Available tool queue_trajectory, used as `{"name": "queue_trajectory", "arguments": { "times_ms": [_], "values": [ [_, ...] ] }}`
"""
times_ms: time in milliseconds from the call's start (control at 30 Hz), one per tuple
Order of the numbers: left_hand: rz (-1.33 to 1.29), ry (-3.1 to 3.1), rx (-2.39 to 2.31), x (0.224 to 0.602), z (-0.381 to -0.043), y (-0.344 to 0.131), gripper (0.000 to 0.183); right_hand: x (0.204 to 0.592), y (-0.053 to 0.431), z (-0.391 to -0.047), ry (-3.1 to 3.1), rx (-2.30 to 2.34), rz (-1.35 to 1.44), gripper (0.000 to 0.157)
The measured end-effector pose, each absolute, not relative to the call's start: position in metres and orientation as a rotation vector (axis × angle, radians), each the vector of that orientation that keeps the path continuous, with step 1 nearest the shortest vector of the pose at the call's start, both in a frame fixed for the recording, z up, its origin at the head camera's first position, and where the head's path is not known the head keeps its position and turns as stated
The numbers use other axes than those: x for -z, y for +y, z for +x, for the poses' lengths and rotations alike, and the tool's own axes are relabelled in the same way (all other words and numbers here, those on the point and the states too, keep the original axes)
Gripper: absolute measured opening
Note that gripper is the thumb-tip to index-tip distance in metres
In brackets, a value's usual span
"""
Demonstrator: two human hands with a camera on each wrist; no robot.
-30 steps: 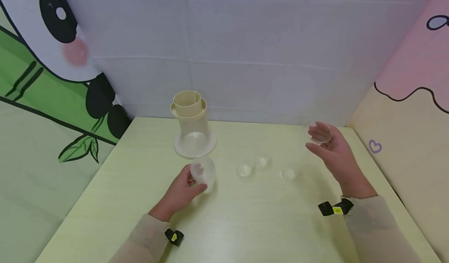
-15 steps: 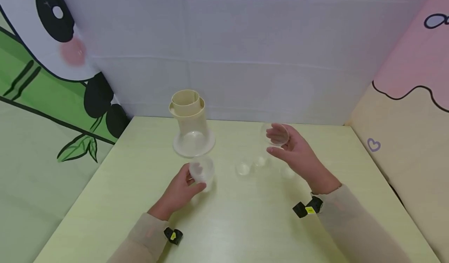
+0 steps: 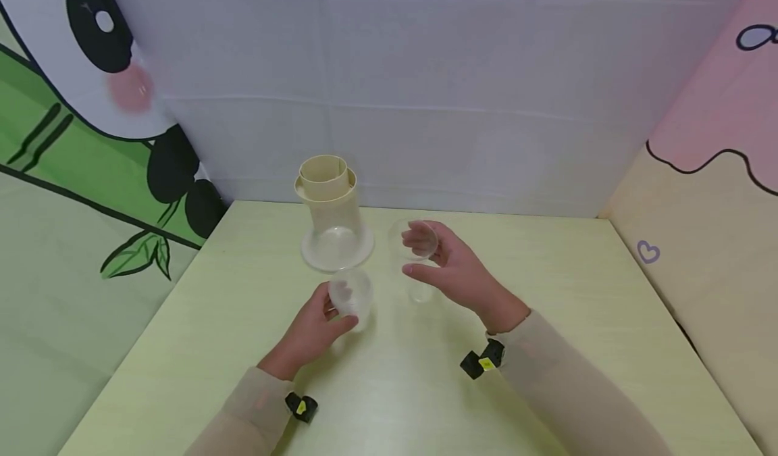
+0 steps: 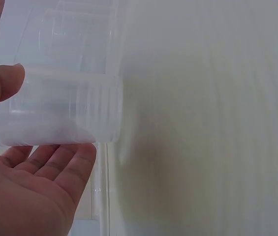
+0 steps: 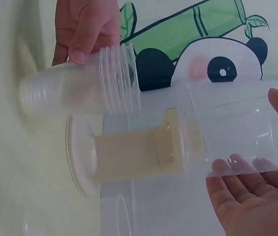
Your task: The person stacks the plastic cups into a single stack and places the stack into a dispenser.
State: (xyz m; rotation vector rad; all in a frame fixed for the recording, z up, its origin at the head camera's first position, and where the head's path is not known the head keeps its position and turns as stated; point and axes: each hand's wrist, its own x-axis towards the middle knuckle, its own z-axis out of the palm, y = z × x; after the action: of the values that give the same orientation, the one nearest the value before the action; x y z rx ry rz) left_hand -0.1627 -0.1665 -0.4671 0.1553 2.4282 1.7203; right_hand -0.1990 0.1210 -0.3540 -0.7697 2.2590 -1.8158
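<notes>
Behind everything spreads a creased pale sheet [image 3: 425,91], flanked on the left by a printed panda [image 3: 100,20] with green bamboo and on the right by a pink-and-cream panel [image 3: 711,105]. At its foot begins the wood-grain table [image 3: 547,388], pale yellow. Toward the back left of it stands a cream twin-tube holder [image 3: 333,209] on a translucent round base [image 3: 308,255].

Two sleeved arms reach in from the near side. The left hand [image 3: 316,327] is in front of the holder, its grip wrapped round a stack of nested clear plastic cups [image 3: 352,294], thumb on one side and fingers on the other. That stack is near upright, its several rims bunched at the top; whether its base touches the table cannot be told. To its right, near but apart, the right hand [image 3: 458,267] pinches a single clear plastic cup [image 5: 239,132] between thumb and fingers. This cup is higher than the stack, its long axis also close to upright; which end is the mouth is hard to tell. The relation that matters, in judgement, is that gap: the stack lies left of and lower than the right grip, the left hand being the one on it. Below the right thumb another clear cup [image 3: 421,292], partly hidden, rests on the table.
</notes>
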Motion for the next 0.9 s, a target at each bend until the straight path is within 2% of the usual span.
{"name": "queue_trajectory", "arguments": {
  "times_ms": [433, 900],
  "values": [
    [0.166, 2.412, -1.735, 0.465, -0.162, -0.168, 0.073, 0.351, 0.084, -0.199, 2.197, 1.797, -0.836, 0.063],
    [0.223, 2.413, -1.738, 0.465, -0.162, -0.17, 0.072, 0.365, 0.059, -0.2, 2.144, 1.784, -0.844, 0.063]
  ]
}}
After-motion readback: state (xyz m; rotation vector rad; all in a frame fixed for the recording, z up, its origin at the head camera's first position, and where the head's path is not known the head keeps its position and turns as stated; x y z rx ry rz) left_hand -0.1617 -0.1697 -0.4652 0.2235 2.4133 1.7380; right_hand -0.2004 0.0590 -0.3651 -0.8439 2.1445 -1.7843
